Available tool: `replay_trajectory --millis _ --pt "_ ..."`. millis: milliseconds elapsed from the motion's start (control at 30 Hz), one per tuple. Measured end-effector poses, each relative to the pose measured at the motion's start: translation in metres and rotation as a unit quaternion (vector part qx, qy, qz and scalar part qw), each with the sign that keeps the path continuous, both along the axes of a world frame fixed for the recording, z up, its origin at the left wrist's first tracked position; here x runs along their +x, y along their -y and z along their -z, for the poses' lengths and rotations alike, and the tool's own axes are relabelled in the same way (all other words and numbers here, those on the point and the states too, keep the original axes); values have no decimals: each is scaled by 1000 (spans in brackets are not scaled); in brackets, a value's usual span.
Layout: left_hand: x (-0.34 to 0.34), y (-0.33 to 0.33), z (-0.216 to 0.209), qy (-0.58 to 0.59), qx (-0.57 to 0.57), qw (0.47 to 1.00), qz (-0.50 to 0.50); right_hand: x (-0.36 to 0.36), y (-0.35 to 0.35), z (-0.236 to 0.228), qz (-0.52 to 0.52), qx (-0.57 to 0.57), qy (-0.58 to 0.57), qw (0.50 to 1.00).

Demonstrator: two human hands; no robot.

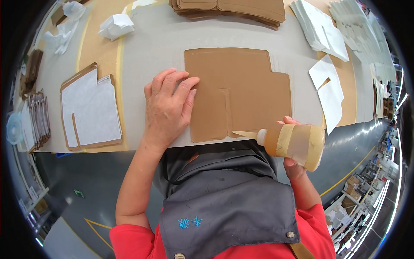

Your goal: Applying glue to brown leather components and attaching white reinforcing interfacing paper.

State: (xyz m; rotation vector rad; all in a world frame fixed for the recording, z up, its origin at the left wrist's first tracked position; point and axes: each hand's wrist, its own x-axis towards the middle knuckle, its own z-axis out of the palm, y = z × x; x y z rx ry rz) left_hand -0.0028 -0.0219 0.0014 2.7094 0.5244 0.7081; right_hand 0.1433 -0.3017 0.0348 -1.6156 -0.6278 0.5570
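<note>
A flat brown panel (250, 82) with a notched upper right corner and a slot near its lower middle lies at the table's front edge. My left hand (170, 101) rests at the panel's left edge, its fingers stretched out and holding nothing. In my right hand (295, 166) is a squeeze bottle (295, 144) wrapped in tan and clear tape, tipped on its side. Its pointed nozzle (243, 134) reaches left over the panel's lower edge, close to the slot. The bottle hides part of the right hand's fingers.
Brown panels (228, 8) are stacked at the far edge. A brown panel with a white sheet on it (90, 110) lies at left, near crumpled white paper (116, 26). On the right are a stack of white sheets (317, 30) and a loose slotted white sheet (327, 93).
</note>
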Motion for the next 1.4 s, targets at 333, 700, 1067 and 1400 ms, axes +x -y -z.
replay_trajectory --millis 333,700,1067,1400 --pt "0 0 -4 -3 -19 1000 -4 18 63 0 47 58 171 982" --pt "-2 -4 -1 33 -57 997 -27 20 -48 -18 76 71 -72 992" --pt "-3 -4 -2 25 -70 997 -28 26 -66 -4 19 55 -74 996" --pt "-2 -3 -1 36 -51 998 -26 15 -38 -5 -3 25 -78 997"
